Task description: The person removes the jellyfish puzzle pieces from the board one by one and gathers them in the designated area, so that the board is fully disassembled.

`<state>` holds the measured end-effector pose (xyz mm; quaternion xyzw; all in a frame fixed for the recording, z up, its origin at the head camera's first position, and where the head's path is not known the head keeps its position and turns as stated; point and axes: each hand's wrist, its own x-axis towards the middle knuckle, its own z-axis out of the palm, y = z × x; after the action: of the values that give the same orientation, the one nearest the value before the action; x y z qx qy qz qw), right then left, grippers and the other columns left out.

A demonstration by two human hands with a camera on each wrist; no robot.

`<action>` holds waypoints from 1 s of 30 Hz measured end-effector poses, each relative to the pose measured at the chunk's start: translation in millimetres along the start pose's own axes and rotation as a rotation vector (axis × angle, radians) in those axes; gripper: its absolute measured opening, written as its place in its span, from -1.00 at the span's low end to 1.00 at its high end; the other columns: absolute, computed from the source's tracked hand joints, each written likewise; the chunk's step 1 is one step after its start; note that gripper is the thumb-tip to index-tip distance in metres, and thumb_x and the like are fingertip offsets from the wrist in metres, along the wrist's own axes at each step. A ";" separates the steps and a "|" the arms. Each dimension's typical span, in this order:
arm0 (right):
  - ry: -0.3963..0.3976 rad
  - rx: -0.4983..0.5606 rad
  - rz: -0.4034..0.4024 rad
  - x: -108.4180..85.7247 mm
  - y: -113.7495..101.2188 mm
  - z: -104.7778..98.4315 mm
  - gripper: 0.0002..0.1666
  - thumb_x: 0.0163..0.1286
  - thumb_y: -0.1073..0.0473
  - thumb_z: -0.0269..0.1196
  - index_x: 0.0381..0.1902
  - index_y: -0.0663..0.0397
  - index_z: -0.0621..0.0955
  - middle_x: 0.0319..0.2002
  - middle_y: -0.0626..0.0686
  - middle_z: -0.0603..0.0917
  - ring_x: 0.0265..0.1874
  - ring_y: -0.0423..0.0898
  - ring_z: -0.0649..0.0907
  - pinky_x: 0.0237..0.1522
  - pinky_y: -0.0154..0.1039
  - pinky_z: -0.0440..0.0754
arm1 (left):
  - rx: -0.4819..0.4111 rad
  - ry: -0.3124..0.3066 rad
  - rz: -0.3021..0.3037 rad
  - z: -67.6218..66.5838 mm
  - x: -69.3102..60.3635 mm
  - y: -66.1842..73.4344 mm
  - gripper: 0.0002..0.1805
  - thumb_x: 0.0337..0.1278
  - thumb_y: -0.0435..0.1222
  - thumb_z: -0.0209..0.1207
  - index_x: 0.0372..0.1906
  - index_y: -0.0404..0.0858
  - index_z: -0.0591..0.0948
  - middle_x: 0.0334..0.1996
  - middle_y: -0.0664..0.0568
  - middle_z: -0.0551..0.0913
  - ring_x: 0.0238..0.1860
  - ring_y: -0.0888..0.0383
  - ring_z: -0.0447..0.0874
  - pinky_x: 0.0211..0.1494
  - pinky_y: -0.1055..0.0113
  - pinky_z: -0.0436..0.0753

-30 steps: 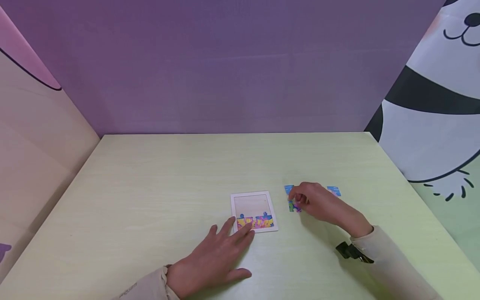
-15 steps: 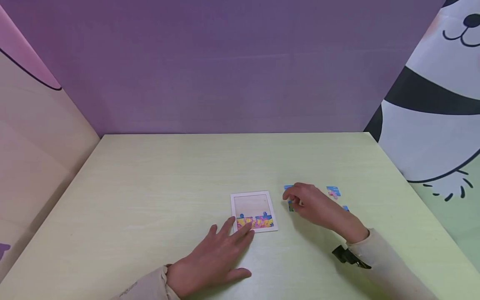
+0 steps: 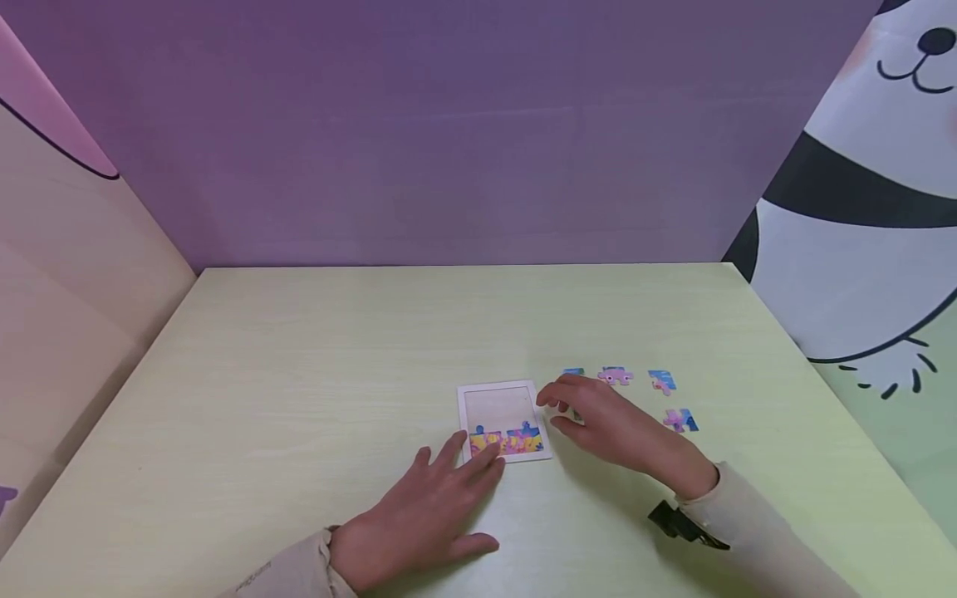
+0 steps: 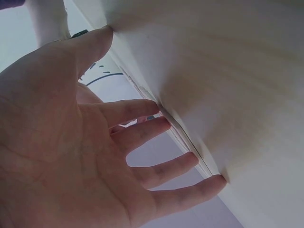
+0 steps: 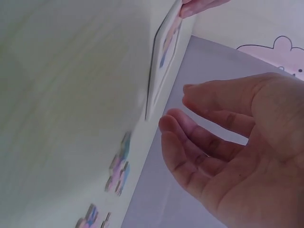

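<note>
One left hand (image 3: 419, 519) nearest, with spread fingers touching the lower-left part of a white frame (image 3: 498, 407) on a pale surface (image 3: 336, 357). Along the frame's near edge, inside: puzzle pieces (image 3: 525, 442). Just beside its right edge: right hand (image 3: 609, 423), loosely curved, thumb apart from fingertips. Farther: loose pieces (image 3: 615, 376); then purple wall (image 3: 478, 133).

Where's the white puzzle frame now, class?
In the head view, the white frame lies low, slightly right of centre, between the left hand, whose fingers touch it, and the right hand.
</note>
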<state>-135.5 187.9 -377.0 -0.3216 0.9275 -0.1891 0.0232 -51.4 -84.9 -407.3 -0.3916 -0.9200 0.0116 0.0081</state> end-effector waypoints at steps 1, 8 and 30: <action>-0.003 0.000 0.000 0.8 -1.0 0.3 -0.74 0.38 0.43 0.39 0.01 0.20 0.75 -0.08 0.04 0.79 -0.18 -0.09 0.76 -0.09 -0.17 0.78 | -0.005 -0.002 0.000 0.0 -0.1 -0.3 -0.15 0.39 0.33 0.18 0.55 -0.09 0.42 0.58 0.13 0.41 0.52 -0.14 0.39 0.21 -0.09 0.69; -0.070 0.035 -0.009 6.1 -11.6 4.8 -0.72 0.40 0.39 0.39 0.06 0.21 0.75 -0.03 0.07 0.77 -0.11 -0.06 0.75 -0.01 -0.14 0.77 | -0.024 0.000 -0.005 0.6 -0.6 -1.5 -0.14 0.36 0.33 0.21 0.54 -0.09 0.43 0.58 0.13 0.41 0.52 -0.14 0.39 0.18 -0.08 0.68; -0.117 0.068 0.107 7.3 -20.8 18.9 -0.78 0.35 0.34 0.47 -0.07 0.13 0.72 -0.17 -0.04 0.65 -0.15 -0.14 0.59 -0.04 -0.18 0.71 | -0.044 0.038 0.061 -1.7 5.6 -7.2 -0.22 0.30 0.28 0.31 0.40 -0.13 0.52 0.46 0.07 0.52 0.43 -0.15 0.46 0.19 0.06 0.67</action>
<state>-126.0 162.1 -386.3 -0.2810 0.9335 -0.2000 0.0983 -60.4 -85.7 -405.3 -0.4197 -0.9074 -0.0159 0.0164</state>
